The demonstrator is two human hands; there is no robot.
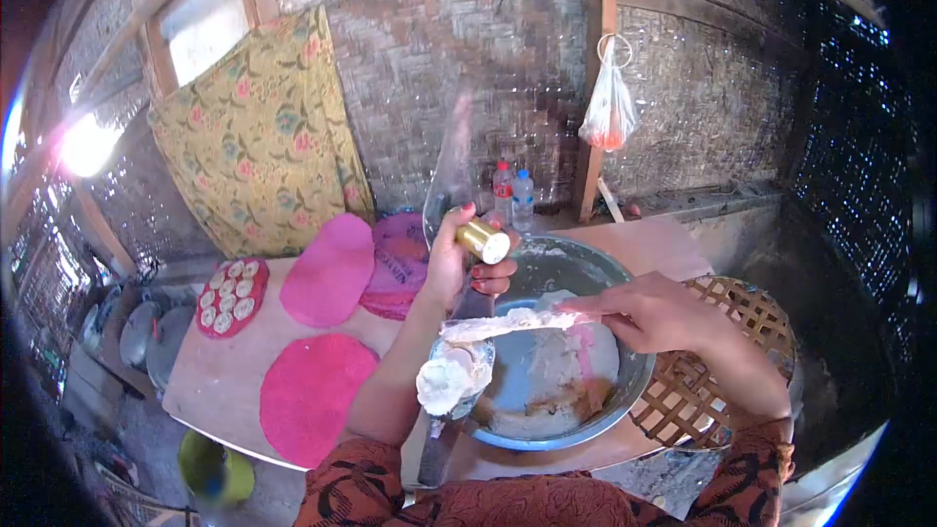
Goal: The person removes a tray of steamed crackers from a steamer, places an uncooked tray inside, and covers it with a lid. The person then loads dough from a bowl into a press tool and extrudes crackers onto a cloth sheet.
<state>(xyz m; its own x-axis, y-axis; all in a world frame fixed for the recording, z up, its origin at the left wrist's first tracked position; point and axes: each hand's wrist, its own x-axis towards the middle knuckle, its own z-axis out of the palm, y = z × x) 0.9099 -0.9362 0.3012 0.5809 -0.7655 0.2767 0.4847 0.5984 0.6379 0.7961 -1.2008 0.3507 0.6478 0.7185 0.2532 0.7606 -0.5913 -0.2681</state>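
My left hand [454,268] is closed round a gold cylinder [476,238] with a pale round end, perhaps a handle. A blurred, see-through blade-like shape [451,151] rises behind it. My right hand [659,310] pinches the right end of a long piece coated in white paste [512,323]. The left end of this piece lies just above a white lump [445,385] on a narrow dark board [436,454] at the basin's left edge. The metal basin [644,385] below holds whitish paste [586,356] and a pink streak.
Pink round mats [317,400] and a pink mat with several white pieces [232,298] lie on the table [215,381]. A woven basket [703,371] stands right of the basin. Two bottles [522,197] stand behind it. A plastic bag [609,112] hangs on a post; a green bucket [217,466] is on the floor.
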